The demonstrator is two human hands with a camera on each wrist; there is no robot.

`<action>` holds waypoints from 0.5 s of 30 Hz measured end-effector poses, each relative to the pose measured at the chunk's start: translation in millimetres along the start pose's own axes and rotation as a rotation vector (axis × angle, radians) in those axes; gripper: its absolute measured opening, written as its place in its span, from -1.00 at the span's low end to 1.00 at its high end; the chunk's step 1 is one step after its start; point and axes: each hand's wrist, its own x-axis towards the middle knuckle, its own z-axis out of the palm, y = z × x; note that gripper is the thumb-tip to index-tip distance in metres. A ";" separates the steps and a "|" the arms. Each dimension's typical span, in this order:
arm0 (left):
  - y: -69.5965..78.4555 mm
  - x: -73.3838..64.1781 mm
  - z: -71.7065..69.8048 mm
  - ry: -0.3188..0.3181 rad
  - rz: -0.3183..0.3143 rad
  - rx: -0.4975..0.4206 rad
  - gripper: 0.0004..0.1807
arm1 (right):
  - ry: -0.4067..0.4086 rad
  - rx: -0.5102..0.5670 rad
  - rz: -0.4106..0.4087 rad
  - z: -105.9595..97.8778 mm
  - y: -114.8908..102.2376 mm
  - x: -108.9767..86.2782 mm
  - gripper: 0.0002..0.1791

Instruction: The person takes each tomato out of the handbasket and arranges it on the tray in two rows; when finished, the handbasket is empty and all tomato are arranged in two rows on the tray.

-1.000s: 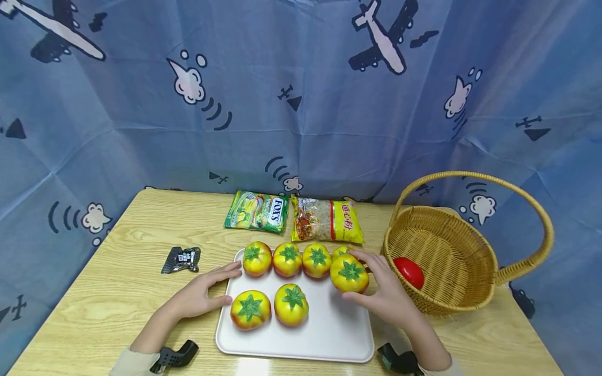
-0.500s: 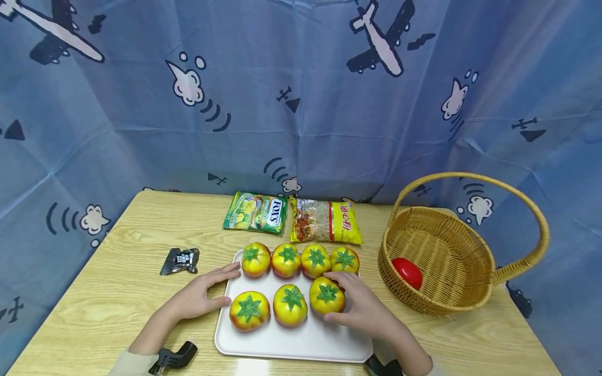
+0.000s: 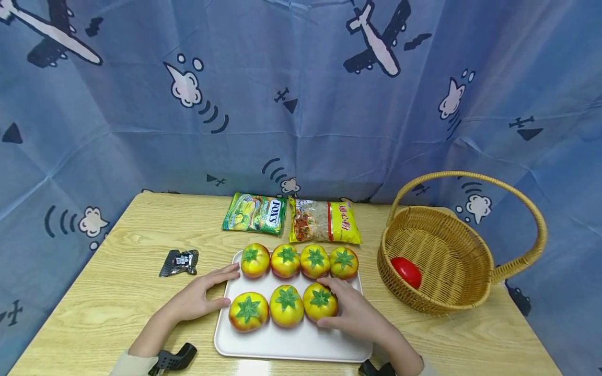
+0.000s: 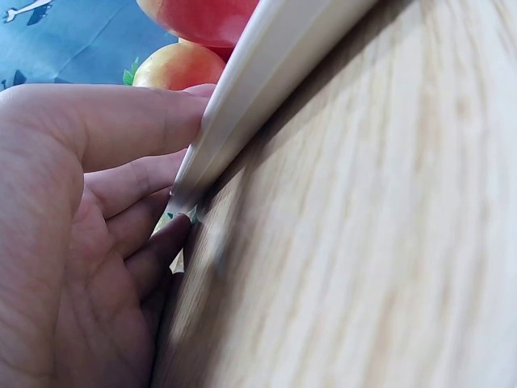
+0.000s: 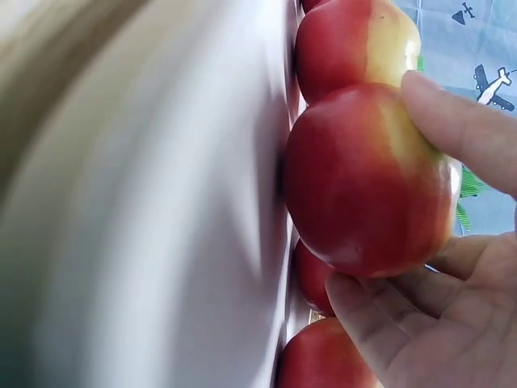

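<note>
A white tray [image 3: 291, 344] carries two rows of yellow-and-red persimmons with green leafy tops. My right hand [image 3: 355, 310] holds the rightmost front persimmon [image 3: 320, 302] between thumb and fingers, close beside the middle one [image 3: 286, 306]. In the right wrist view, the held persimmon [image 5: 363, 182] shows its red underside low over the tray, against its neighbour [image 5: 347, 48]. At the tray's left edge, my left hand [image 3: 199, 296] rests with fingers and thumb extended. Its fingertips touch the tray's rim [image 4: 242, 89] in the left wrist view.
Beyond the tray lie a green FOX'S candy bag [image 3: 254, 213] and a yellow pasta bag [image 3: 324, 221]. A small black packet [image 3: 179, 262] is on the left. To the right stands a wicker basket [image 3: 437, 261] with a tall handle and a red object [image 3: 406, 272] inside.
My right hand has carried the persimmon left and toward me, from over the back row to the front row. The middle front persimmon has shifted slightly left. My left hand stays put.
</note>
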 end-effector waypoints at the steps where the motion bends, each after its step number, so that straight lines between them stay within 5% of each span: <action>1: -0.1 -0.2 0.2 0.001 0.001 0.001 -0.34 | -0.007 0.003 0.001 0.2 -0.4 0.0 -0.10; 15: 0.9 -0.3 -0.8 0.013 0.021 0.018 -0.34 | -0.059 0.038 -0.003 -1.5 0.0 -1.2 0.03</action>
